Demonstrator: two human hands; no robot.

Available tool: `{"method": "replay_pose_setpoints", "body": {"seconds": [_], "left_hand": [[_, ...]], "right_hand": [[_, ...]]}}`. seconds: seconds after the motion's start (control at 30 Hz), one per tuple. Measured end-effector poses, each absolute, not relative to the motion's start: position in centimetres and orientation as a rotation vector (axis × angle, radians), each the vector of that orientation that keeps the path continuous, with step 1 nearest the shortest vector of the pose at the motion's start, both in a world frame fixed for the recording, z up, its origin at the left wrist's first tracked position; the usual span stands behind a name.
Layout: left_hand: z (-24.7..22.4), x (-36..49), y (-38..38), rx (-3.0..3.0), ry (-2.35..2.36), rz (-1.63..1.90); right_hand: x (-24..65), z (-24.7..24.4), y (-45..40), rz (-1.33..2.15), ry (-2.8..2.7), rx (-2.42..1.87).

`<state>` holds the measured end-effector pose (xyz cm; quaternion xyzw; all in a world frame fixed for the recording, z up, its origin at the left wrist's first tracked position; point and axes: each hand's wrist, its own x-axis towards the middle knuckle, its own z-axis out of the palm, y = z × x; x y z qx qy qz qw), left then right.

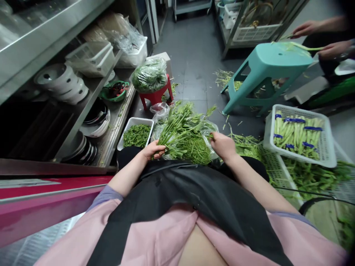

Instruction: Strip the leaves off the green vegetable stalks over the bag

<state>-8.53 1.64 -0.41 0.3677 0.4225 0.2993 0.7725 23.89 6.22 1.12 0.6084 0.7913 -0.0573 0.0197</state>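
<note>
A bunch of leafy green stems [173, 129] is gripped near its cut ends by my left hand [154, 150]. My right hand [223, 145] is closed at the right edge of a clear plastic bag [208, 133], fingers curled together; a small bit of green shows at the fingertips, too small to name. Between my hands, a heap of thin green stems [195, 149] lies in the opened bag in front of my lap. Left of the bag stands a white basket [152, 127] holding short cut greens [136, 135].
Ahead, a red stool [155, 96] bears a bagged bundle of greens [151, 75]. At right are a teal stool [277, 55], a co-worker's hands [332, 50] with a stem, and a basket [328, 147] of banded stalks [299, 131]. Metal shelves [111, 136] with dishes line the left.
</note>
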Motion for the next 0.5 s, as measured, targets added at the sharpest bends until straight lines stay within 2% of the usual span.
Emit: {"method": "replay_pose_setpoints", "body": {"seconds": [0.1,0.23,0.4,0.5], "left_hand": [[-0.5,-8.0,1.5,0.794,0.916,0.596],[-0.7,-7.4,1.3,0.839,0.863,0.544],[-0.9,-7.7,1.2,0.858,0.805,0.550],[-0.9,-8.5,1.3,0.860,0.825,0.555]], "right_hand": [[24.1,3.2,5.9,0.120,2.814,1.891],[24.0,3.6,5.6,0.264,2.959,1.562],[25.1,2.4,5.8,0.078,2.935,1.283],[25.2,2.6,6.2,-0.245,2.908,1.258]]}}
